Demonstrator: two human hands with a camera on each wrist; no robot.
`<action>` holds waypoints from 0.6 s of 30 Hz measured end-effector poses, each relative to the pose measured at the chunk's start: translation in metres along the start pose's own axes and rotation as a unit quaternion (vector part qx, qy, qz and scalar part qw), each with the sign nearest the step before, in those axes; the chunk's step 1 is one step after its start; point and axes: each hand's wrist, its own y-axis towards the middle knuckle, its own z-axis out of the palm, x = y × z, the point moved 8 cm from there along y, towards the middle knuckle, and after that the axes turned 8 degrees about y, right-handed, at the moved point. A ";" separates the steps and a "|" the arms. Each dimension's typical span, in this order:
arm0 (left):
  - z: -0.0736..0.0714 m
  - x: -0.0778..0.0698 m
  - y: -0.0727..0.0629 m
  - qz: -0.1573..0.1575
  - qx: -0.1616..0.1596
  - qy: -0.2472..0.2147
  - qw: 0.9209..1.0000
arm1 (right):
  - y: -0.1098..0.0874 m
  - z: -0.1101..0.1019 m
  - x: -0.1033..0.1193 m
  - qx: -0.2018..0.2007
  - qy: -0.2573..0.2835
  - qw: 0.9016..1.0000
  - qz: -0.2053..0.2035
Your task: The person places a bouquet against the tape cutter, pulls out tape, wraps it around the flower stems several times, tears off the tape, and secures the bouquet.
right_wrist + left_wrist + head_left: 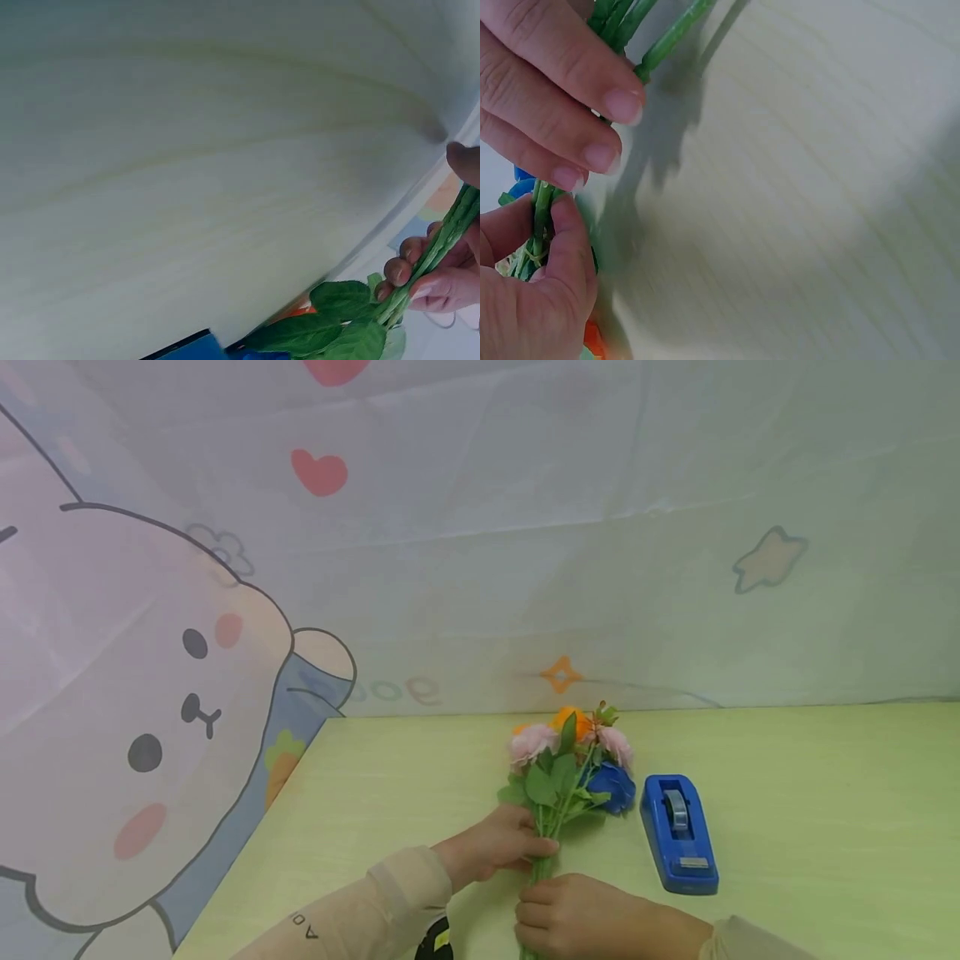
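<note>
A bouquet of artificial flowers (555, 777) with pink, orange and blue blooms points away from me over the table. My left hand (504, 843) pinches its green stems (540, 217) just under the leaves, thumb on one side and fingers on the other. Lower down, my right hand (592, 917) has its fingers curled round the stem bundle (450, 229). In the left wrist view the right fingers (562, 75) lie across the stems close above the left hand. Leaves (337, 322) spread beyond the left hand in the right wrist view.
A blue tape dispenser (678, 835) with a roll of clear tape stands right of the bouquet. The pale green table (825, 827) meets a printed cloth backdrop (480, 568) behind. A black and yellow item (435, 941) shows partly below the left sleeve.
</note>
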 end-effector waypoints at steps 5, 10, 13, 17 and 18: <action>0.000 -0.001 0.000 -0.002 0.003 -0.002 1.000 | -0.011 -0.012 -0.003 -0.045 0.010 0.999 -0.011; -0.002 0.002 0.002 -0.006 0.006 -0.001 1.000 | -0.028 -0.033 -0.016 -0.159 -0.036 0.987 0.005; -0.003 0.003 0.004 -0.003 0.005 0.002 1.000 | -0.037 -0.038 -0.031 -0.195 -0.059 0.977 0.054; -0.004 0.006 0.006 0.002 0.009 -0.004 1.000 | -0.040 -0.035 -0.045 -0.204 -0.067 0.972 0.093; -0.004 0.006 0.007 0.002 0.010 -0.007 1.000 | -0.040 -0.034 -0.047 -0.205 -0.068 0.972 0.095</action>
